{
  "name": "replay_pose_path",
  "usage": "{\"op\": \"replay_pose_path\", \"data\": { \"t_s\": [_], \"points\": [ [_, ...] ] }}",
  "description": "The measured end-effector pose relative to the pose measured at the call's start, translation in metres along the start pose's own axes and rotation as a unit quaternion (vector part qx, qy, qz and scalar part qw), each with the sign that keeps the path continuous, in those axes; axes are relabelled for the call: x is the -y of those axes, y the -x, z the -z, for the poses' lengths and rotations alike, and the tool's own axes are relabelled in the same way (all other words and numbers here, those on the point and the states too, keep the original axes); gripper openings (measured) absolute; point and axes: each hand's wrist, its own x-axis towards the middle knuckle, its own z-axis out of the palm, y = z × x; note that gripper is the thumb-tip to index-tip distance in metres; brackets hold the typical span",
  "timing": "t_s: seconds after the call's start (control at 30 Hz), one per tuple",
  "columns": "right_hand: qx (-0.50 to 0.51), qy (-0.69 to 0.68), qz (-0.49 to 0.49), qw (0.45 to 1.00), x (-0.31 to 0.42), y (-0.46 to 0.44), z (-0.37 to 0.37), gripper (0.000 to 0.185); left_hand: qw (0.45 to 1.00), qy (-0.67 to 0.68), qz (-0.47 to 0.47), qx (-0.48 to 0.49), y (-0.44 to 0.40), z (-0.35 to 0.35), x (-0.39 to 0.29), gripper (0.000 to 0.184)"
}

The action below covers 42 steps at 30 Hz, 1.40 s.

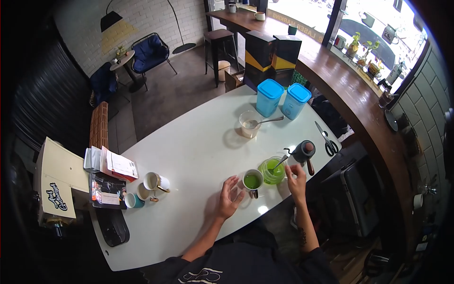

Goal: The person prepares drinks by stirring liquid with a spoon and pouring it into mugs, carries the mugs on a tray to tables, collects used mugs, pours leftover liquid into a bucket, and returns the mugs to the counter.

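On the white table, a cup [253,180] holds green liquid. My left hand [230,196] is beside its left side, fingers apart and curved, with nothing in it. Just right of the cup stands a clear glass bowl [273,171] of green liquid, with a metal spoon [280,162] leaning in it. My right hand [296,182] is at the bowl's right side, thumb and fingers bent close together; whether they touch anything is too small to tell. Behind that hand is a dark kettle [304,151] with a wooden handle.
Black scissors [327,140] lie at the right edge. Farther back are a clear cup [248,124] with a spoon and two blue-lidded containers [268,98] [295,102]. Several cups [153,182], papers [118,165] and a black tray [112,227] are at the left.
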Motion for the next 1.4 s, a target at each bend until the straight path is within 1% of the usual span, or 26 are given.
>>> {"op": "replay_pose_path", "data": {
  "t_s": [0.03, 0.07, 0.13, 0.17, 0.23, 0.27, 0.3, 0.33, 0.37, 0.4, 0.47, 0.53, 0.6, 0.67, 0.77, 0.83, 0.9, 1.03, 1.07, 1.13, 1.17, 1.23, 1.27, 1.33, 1.37, 1.4],
  "points": [
    [-0.040, 0.003, 0.004, 0.999, -0.001, 0.007, 0.003, 0.023, 1.000, 0.025, -0.013, -0.007, 0.009, 0.003, -0.008, 0.051],
    [-0.080, 0.007, 0.009, 0.997, -0.001, 0.015, 0.007, 0.021, 0.999, 0.028, -0.018, -0.004, 0.016, 0.013, -0.011, 0.051],
    [-0.137, 0.059, -0.041, 0.988, -0.003, 0.042, 0.022, 0.019, 0.997, 0.050, 0.034, 0.038, 0.032, 0.033, -0.016, 0.034],
    [-0.166, 0.039, -0.046, 0.984, -0.015, 0.059, 0.027, 0.020, 0.998, 0.059, 0.021, 0.019, 0.041, 0.036, -0.027, 0.021],
    [-0.178, -0.004, -0.119, 0.977, -0.007, 0.104, 0.033, 0.021, 0.995, 0.085, 0.035, 0.037, 0.059, 0.051, -0.034, 0.021],
    [-0.164, 0.017, -0.153, 0.974, -0.005, 0.129, 0.037, 0.022, 0.992, 0.103, 0.052, 0.049, 0.067, 0.058, -0.032, 0.020],
    [-0.160, 0.062, -0.131, 0.976, -0.011, 0.150, 0.039, 0.022, 0.990, 0.118, 0.061, 0.057, 0.074, 0.063, -0.027, 0.019],
    [-0.145, 0.067, -0.140, 0.977, -0.016, 0.178, 0.043, 0.021, 0.984, 0.151, 0.069, 0.071, 0.082, 0.064, -0.023, 0.018],
    [-0.120, 0.080, -0.155, 0.977, -0.036, 0.208, 0.051, 0.019, 0.979, 0.162, 0.079, 0.095, 0.089, 0.064, -0.018, 0.018],
    [-0.111, 0.074, -0.176, 0.975, -0.037, 0.236, 0.056, 0.019, 0.974, 0.168, 0.090, 0.121, 0.097, 0.062, -0.015, 0.019],
    [-0.163, 0.049, -0.219, 0.961, -0.024, 0.288, 0.062, 0.019, 0.962, 0.160, 0.123, 0.183, 0.114, 0.053, -0.017, 0.019],
    [-0.213, 0.058, -0.241, 0.945, -0.032, 0.341, 0.069, 0.017, 0.945, 0.146, 0.152, 0.249, 0.124, 0.042, -0.018, 0.020],
    [-0.293, -0.017, -0.297, 0.909, -0.037, 0.398, 0.075, 0.014, 0.921, 0.123, 0.193, 0.315, 0.139, 0.025, -0.018, 0.020],
    [-0.377, -0.104, -0.360, 0.847, -0.015, 0.445, 0.080, 0.012, 0.894, 0.126, 0.195, 0.383, 0.155, 0.009, -0.004, 0.023],
    [-0.438, -0.157, -0.387, 0.796, -0.003, 0.531, 0.093, 0.010, 0.854, 0.096, 0.211, 0.466, 0.189, -0.018, 0.004, 0.023],
    [-0.478, -0.186, -0.403, 0.758, 0.011, 0.591, 0.096, 0.010, 0.820, 0.088, 0.248, 0.508, 0.219, -0.032, 0.006, 0.024],
    [-0.523, -0.224, -0.437, 0.697, 0.029, 0.649, 0.096, 0.009, 0.788, 0.064, 0.261, 0.554, 0.253, -0.042, 0.013, 0.025],
    [-0.603, -0.254, -0.421, 0.629, 0.056, 0.771, 0.080, 0.009, 0.729, 0.005, 0.301, 0.615, 0.336, -0.052, 0.041, 0.025],
    [-0.616, -0.273, -0.427, 0.603, 0.064, 0.801, 0.074, 0.010, 0.717, 0.002, 0.303, 0.628, 0.362, -0.053, 0.047, 0.025],
    [-0.640, -0.303, -0.428, 0.561, 0.076, 0.850, 0.055, 0.011, 0.689, -0.042, 0.344, 0.636, 0.408, -0.048, 0.063, 0.026],
    [-0.647, -0.300, -0.428, 0.555, 0.082, 0.872, 0.047, 0.011, 0.676, -0.054, 0.343, 0.650, 0.432, -0.046, 0.070, 0.026],
    [-0.661, -0.300, -0.422, 0.544, 0.103, 0.910, 0.033, 0.012, 0.616, -0.079, 0.457, 0.637, 0.486, -0.045, 0.086, 0.029],
    [-0.680, -0.305, -0.415, 0.521, 0.114, 0.925, 0.026, 0.012, 0.595, -0.095, 0.457, 0.655, 0.511, -0.047, 0.094, 0.029],
    [-0.694, -0.293, -0.380, 0.537, 0.143, 0.952, 0.010, 0.012, 0.548, -0.093, 0.530, 0.640, 0.562, -0.052, 0.118, 0.033],
    [-0.706, -0.300, -0.351, 0.537, 0.153, 0.967, -0.002, 0.014, 0.517, -0.084, 0.558, 0.643, 0.584, -0.055, 0.138, 0.036],
    [-0.715, -0.297, -0.342, 0.533, 0.166, 0.979, -0.012, 0.014, 0.502, -0.091, 0.585, 0.630, 0.606, -0.062, 0.157, 0.039]
  ]
}}
